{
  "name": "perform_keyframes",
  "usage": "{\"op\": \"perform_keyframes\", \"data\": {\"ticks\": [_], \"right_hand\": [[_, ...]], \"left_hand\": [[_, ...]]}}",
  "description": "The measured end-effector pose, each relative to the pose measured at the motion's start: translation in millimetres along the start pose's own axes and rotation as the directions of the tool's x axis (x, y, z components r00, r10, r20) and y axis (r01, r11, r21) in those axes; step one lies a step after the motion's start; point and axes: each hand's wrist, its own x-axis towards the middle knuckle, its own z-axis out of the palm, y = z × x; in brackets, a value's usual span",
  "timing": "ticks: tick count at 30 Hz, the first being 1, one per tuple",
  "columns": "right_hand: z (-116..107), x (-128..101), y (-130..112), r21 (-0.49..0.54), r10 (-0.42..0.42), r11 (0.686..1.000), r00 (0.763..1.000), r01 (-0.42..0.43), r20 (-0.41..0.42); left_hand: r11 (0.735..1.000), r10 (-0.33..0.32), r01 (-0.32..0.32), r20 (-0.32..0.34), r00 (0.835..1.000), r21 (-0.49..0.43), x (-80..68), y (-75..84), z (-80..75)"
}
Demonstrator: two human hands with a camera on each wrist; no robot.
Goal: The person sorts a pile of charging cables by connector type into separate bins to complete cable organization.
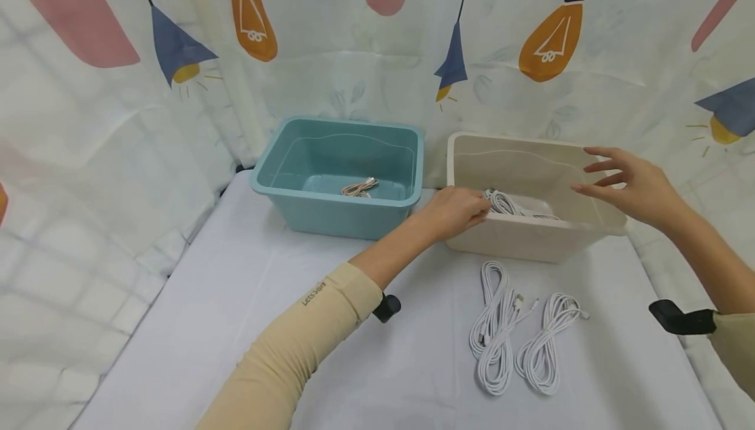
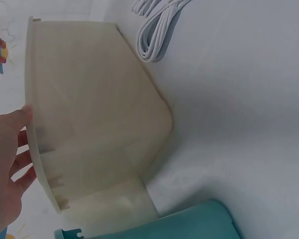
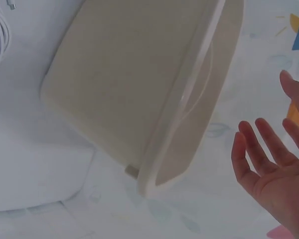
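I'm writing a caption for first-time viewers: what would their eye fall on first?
Probably the teal bin and, to its right, the cream bin, whose near left rim the left hand grips while the right hand hovers by its right end. Next, two coiled white cables on the table before the cream bin. Behind everything, the backdrop shows bold lamps and bulbs.
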Motion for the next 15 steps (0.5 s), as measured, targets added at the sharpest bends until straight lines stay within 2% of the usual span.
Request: {"op": "perform_keyframes", "data": {"ticks": [8,15], "right_hand": [[13.0,-22.0,2.3,0.024,-0.008,1.000,0.999,0.009,-0.049],[30.2,-40.3,2.8,0.057,-0.019,0.998,0.991,0.027,-0.136]], "left_hand": [[1.000,0.007,-0.007,-0.004,1.000,0.002,0.5,-0.4,0.7],[1.000,-0.006,0.006,-0.006,1.000,-0.001,-0.4,0.1,0.5]]}}
